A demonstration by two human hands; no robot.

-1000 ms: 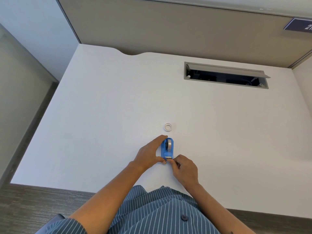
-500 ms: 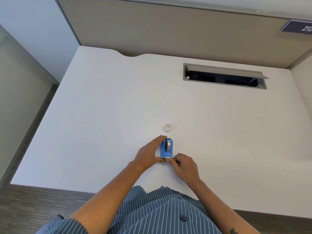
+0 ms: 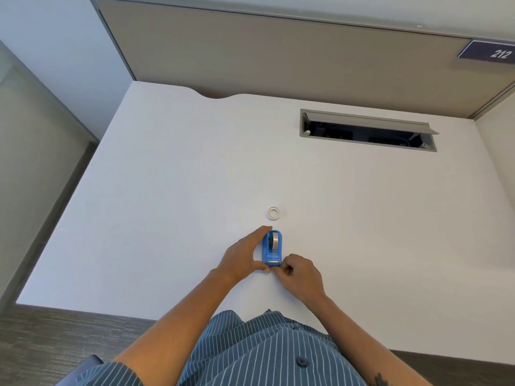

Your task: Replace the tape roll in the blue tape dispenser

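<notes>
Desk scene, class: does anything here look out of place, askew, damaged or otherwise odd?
Little stands out. A small white ring lies loose on the desk just beyond the blue tape dispenser, apart from it. The cable hatch at the back right stands open. Nothing looks spilled or damaged.

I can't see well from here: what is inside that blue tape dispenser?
A grey tape roll stands on edge in the blue tape dispenser. Its lower half is hidden by the blue walls, so how it is mounted cannot be seen.

Head camera — steeply down over desk
</notes>
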